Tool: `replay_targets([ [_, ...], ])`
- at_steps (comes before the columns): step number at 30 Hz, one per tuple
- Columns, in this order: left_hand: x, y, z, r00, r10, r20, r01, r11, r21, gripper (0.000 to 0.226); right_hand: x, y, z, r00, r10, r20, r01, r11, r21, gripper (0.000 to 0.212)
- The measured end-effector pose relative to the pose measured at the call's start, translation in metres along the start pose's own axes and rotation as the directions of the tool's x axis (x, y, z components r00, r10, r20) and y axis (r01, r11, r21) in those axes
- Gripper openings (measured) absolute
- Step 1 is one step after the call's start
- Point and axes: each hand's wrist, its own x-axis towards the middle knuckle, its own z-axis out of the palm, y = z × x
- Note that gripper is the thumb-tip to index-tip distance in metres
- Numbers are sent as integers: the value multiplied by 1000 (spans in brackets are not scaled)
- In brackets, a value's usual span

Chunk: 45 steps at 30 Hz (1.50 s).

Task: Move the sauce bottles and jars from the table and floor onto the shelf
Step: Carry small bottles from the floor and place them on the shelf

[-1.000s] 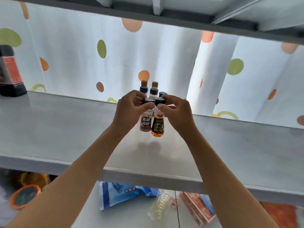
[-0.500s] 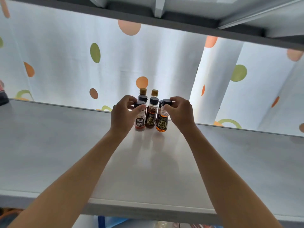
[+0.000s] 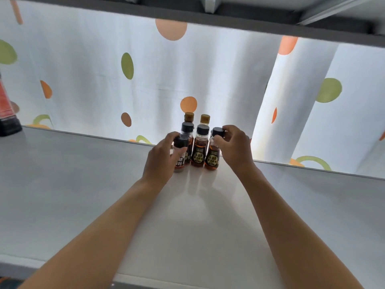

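Both grips are closed on small bottles at the back of the broad, pale grey shelf board point(image 3: 83, 184): the left hand point(image 3: 161, 158) wraps thumb and fingers around the neck, just under the cap, of a clear little black-capped bottle with a white and red label point(image 3: 180, 158), and the right hand point(image 3: 234, 148) pinches the black cap of a small amber oil bottle with a dark round label point(image 3: 212, 159). Each bottle appears to stand on the shelf, flanking a matching amber bottle point(image 3: 198, 154), with more capped bottles in a row behind. To finish the placement well, I judge each base should sit flat and close beside its neighbours before the fingers open, and the hands should release upward and back rather than sideways, since the cluster is tight and a brushed cap could topple several. Both forearms reach forward and slightly inward from the lower corners, wrists nearly straight. A larger dark bottle with a red label point(image 3: 6, 113) stands well apart at the far left.
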Motion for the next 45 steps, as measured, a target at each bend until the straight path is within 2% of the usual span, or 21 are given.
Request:
replay_targets([
  [3,1,0,0,999,-29,43,30,999,-30,50,-1,3,1,999,-47,-13,47,999,-1,26],
  [8,-2,-5,-3,963,-167,210,169,986,7,78,-12,3,1,997,-82,-9,82,996,25,31],
  [11,-5,-6,-8,934,-217,285,176,971,163,90,-17,6,2,997,-66,32,65,997,47,40],
  [13,-4,-7,-11,905,-261,336,181,951,252,91,-23,9,6,999,-21,35,20,999,27,51],
  [15,-4,-8,-12,870,-321,375,231,936,266,83,-30,12,11,998,55,35,-56,998,20,59],
  [18,-4,-11,-12,864,-337,373,250,932,264,58,-40,18,19,976,188,105,-188,982,-9,55],
  [20,-5,-13,-11,878,-328,348,249,935,251,50,-42,23,23,965,225,135,-223,974,-32,46],
  [25,-4,-15,-8,889,-316,333,238,937,254,44,-38,30,28,964,225,139,-219,974,-62,32],
  [35,-6,-14,-9,884,-327,335,256,937,240,39,-43,31,28,962,229,149,-226,973,-37,39],
  [41,-5,-25,-7,853,-371,367,331,929,168,60,-45,26,20,905,354,237,-335,935,-118,67],
  [43,-7,-23,-8,855,-372,363,329,928,175,76,-46,22,17,879,403,257,-385,915,-116,73],
  [45,-13,-18,-14,846,-393,360,342,919,197,93,-56,17,13,870,399,291,-364,916,-169,77],
])
